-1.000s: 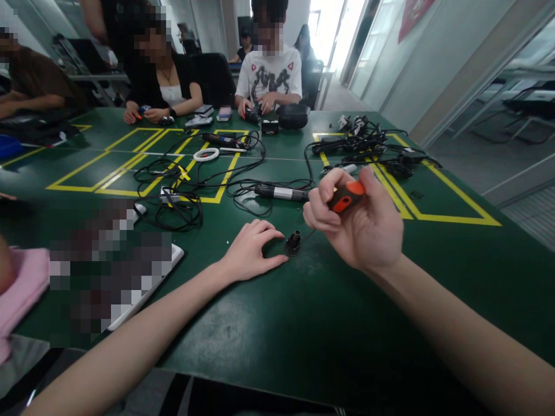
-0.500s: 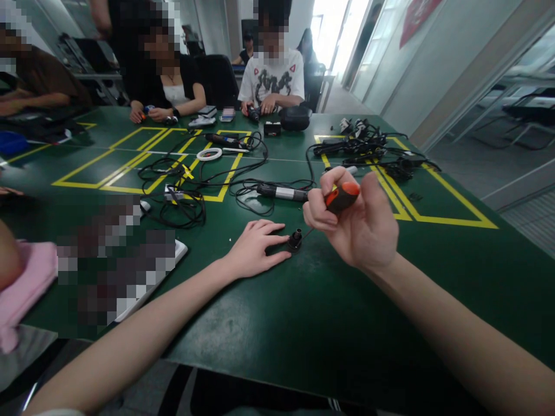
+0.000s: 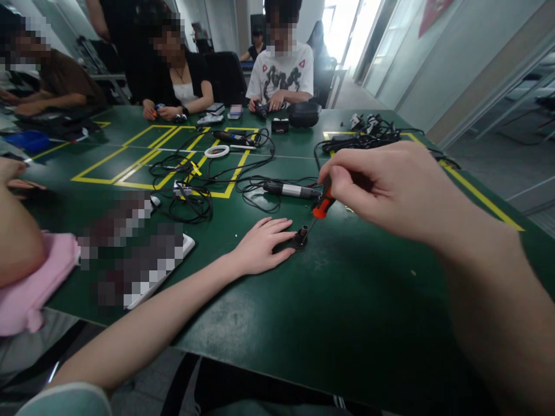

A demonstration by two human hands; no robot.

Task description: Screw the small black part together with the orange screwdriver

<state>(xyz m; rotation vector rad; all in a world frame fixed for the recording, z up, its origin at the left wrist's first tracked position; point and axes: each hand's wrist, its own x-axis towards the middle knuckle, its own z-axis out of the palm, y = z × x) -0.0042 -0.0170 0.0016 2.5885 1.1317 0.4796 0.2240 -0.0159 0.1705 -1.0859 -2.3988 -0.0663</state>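
A small black cylindrical part (image 3: 300, 237) stands on the green table (image 3: 329, 306). My left hand (image 3: 262, 245) lies flat on the table with its fingertips against the part's left side. My right hand (image 3: 385, 185) is closed around an orange-and-black screwdriver (image 3: 319, 203), palm turned down. The screwdriver slants down to the left and its thin tip touches the top of the black part. Most of the handle is hidden inside my fist.
Tangled black cables (image 3: 191, 185), a silver-and-black tool (image 3: 291, 190) and a white ring (image 3: 217, 151) lie beyond the part among yellow tape lines. More cables (image 3: 373, 134) sit at the far right. Several people sit at the far edge. A pink cloth (image 3: 34, 283) lies at left.
My right hand turned over from palm-up to palm-down and brought the screwdriver tip down onto the black part. My left hand stayed against the part. The view shifted slightly right.
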